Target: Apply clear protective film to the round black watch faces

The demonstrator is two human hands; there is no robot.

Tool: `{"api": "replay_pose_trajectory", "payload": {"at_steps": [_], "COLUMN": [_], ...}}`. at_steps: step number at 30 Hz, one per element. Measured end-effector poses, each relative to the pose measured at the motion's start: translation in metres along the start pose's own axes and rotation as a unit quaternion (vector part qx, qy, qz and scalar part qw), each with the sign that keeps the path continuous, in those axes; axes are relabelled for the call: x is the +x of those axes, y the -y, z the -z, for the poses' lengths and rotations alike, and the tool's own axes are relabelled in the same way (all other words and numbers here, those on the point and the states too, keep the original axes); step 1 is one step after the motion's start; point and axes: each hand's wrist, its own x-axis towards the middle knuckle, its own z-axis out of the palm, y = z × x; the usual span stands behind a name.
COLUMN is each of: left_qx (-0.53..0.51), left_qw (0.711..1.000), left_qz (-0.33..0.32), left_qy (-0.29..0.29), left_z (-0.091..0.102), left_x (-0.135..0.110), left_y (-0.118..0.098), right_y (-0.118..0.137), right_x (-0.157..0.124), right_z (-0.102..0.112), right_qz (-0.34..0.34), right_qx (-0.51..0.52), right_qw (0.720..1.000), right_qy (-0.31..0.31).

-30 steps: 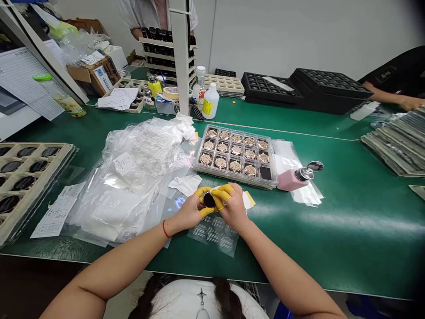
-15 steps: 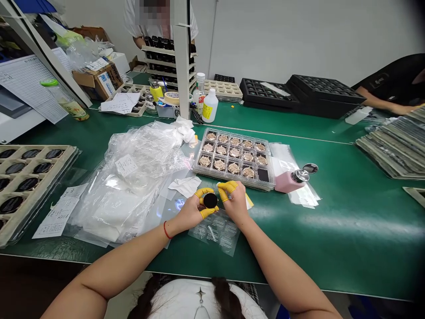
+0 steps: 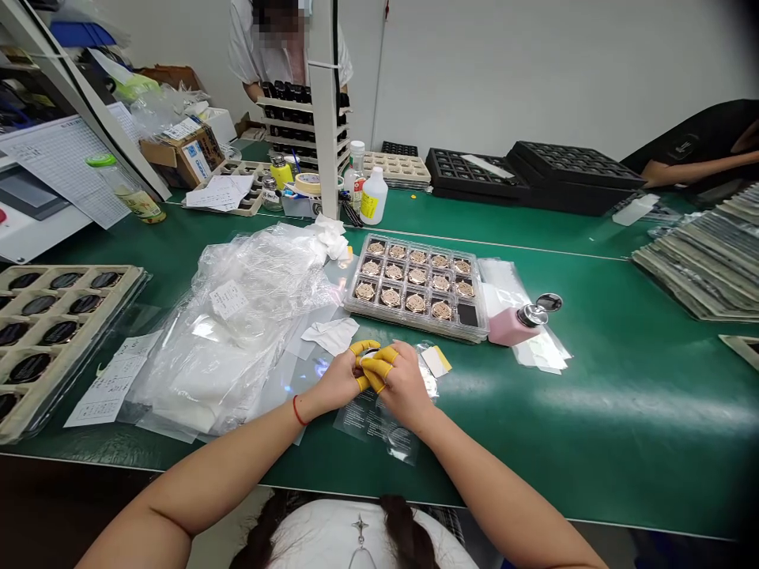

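My left hand [image 3: 337, 381], in yellow finger cots, grips a round black-faced watch case [image 3: 371, 350] by its edge. My right hand [image 3: 406, 386], also in yellow finger cots, is closed over the case's face. A bit of white [image 3: 368, 357] shows at its fingertips; it looks like a small wipe. The right fingers hide most of the case. Under the hands lies a clear film sheet [image 3: 361, 419] with printed white text. Left of them is a crumpled white tissue [image 3: 330, 335]. Just beyond sits a clear plastic tray [image 3: 409, 320] of rose-gold watch cases.
A pink pump bottle [image 3: 511, 326] with its lid up stands right of the tray, on clear bags [image 3: 549, 357]. A heap of plastic bags [image 3: 249, 340] covers the left side. A beige tray [image 3: 134, 276] holds dark round pieces. Two co-workers are across the table.
My right hand has moved left and down onto the watch case, bringing the small white piece against it. The left hand keeps its grip. The camera view has tilted up slightly.
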Motion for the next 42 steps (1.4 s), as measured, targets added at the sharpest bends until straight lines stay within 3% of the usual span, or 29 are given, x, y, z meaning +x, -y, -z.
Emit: {"api": "replay_pose_trajectory", "payload": {"at_steps": [4,11,17,21,25,31,34,39,42], "left_qx": [0.003,-0.050,-0.048,-0.065,-0.093,-0.155,-0.170,-0.080,-0.037], "left_qw": [1.000,0.998,0.998,0.997,0.994,0.982,0.977,0.990,0.994], "left_qz": [-0.001,0.024,0.030,0.013,-0.029,-0.042,-0.040,-0.079,-0.089], "left_qy": [0.021,0.019,-0.010,-0.026,-0.048,-0.102,-0.120,-0.082,-0.057], "left_z": [-0.001,-0.003,-0.001,0.004,0.005,0.008,0.016,0.031,0.037], "left_x": [0.000,-0.001,0.002,0.002,0.002,0.006,0.008,0.005,0.001], "left_y": [0.001,-0.001,-0.003,-0.005,-0.007,-0.013,-0.017,-0.023,-0.026], "right_y": [-0.005,-0.015,-0.021,-0.037,-0.047,-0.041,-0.042,-0.042,-0.041], "right_x": [0.003,0.002,-0.002,-0.003,-0.002,0.000,0.000,0.002,0.004], "right_z": [-0.006,0.004,0.010,0.021,0.036,0.055,0.060,0.055,0.056], "right_qz": [-0.037,-0.078,-0.120,-0.186,-0.241,-0.243,-0.269,-0.380,-0.403], "right_qx": [-0.018,-0.018,-0.029,-0.029,0.054,0.181,0.275,0.441,0.459], "right_qw": [0.999,0.997,0.992,0.982,0.969,0.947,0.913,0.806,0.785], "right_qy": [-0.011,-0.017,0.010,0.022,0.022,0.106,0.137,0.106,0.104]}}
